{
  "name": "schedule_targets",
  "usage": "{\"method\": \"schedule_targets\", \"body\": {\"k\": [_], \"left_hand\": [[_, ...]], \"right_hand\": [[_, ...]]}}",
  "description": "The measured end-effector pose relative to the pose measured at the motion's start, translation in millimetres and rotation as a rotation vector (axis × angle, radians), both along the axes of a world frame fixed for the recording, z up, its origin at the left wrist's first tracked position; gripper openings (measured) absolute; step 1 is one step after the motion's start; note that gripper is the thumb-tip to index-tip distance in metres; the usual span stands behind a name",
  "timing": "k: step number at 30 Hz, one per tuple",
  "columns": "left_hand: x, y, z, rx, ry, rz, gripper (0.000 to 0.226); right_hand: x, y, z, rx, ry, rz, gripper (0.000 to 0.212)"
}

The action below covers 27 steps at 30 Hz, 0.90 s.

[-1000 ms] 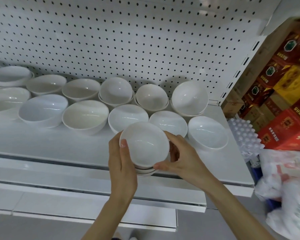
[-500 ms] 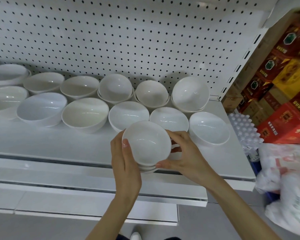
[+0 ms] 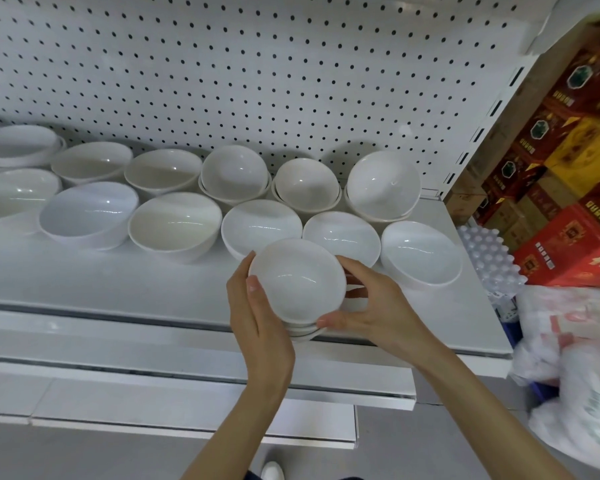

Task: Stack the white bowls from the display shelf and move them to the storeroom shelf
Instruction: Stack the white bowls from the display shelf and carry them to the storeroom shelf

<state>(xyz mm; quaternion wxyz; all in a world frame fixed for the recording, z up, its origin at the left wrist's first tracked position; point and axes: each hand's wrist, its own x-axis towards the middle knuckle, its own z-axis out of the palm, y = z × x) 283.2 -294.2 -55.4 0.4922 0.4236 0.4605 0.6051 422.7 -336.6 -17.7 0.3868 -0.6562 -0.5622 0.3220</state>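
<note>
Head view. A person's left hand [image 3: 260, 327] and right hand [image 3: 381, 306] are gripping a stack of white bowls [image 3: 297, 280] between them. The stack is sitting in front of the front row on the display shelf [image 3: 84, 282] and over its front edge. Whether its base is touching the shelf cannot be told.

The left hand is cupping the stack's left side, with the thumb lying along the top bowl's rim and the other fingers hidden behind the bowls. The right hand is curling round the right side, with the thumb pressing against the lower rims and the fingers reaching behind. The top bowl is tilting towards the camera, and at least two further rims are showing beneath it.

On the shelf, loose white bowls [image 3: 175, 221] are standing in two rows. The three at the right of the back row are short stacks leaning forward. A white pegboard panel [image 3: 222, 74] is rising behind them.

Right of the shelf, red and yellow cartons [image 3: 575, 237] are standing piled. A white dimpled pack [image 3: 487, 261] is lying just beside them, and white plastic bags [image 3: 582, 375] are sitting at the lower right.
</note>
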Motion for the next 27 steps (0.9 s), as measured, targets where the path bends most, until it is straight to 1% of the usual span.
{"method": "schedule_targets", "body": {"k": [3, 7, 10, 13, 15, 18, 23, 27], "left_hand": [[2, 0, 0, 0.005, -0.031, 0.028, 0.029], [5, 0, -2, 0.024, -0.038, 0.060, 0.028], [6, 0, -3, -0.004, -0.013, 0.075, 0.027], [2, -3, -3, -0.067, -0.040, 0.061, 0.040], [-1, -5, 0, -0.107, -0.073, 0.029, 0.044], [-2, -6, 2, -0.155, -0.116, -0.023, 0.037], [-3, -8, 5, -0.143, -0.128, -0.068, 0.054], [-9, -13, 4, -0.122, -0.116, -0.070, 0.051]], "right_hand": [[0, 1, 2, 0.004, -0.011, -0.006, 0.076], [-1, 0, -2, -0.002, 0.036, -0.008, 0.079], [-8, -4, -8, 0.006, 0.149, -0.034, 0.090], [-21, -12, -16, 0.048, 0.323, -0.107, 0.099], [-29, -18, -24, 0.095, 0.376, -0.152, 0.096], [-38, -22, -28, 0.141, 0.403, -0.206, 0.091], [-43, -22, -25, 0.176, 0.409, -0.254, 0.084], [-49, -27, -23, 0.201, 0.417, -0.281, 0.082]]}}
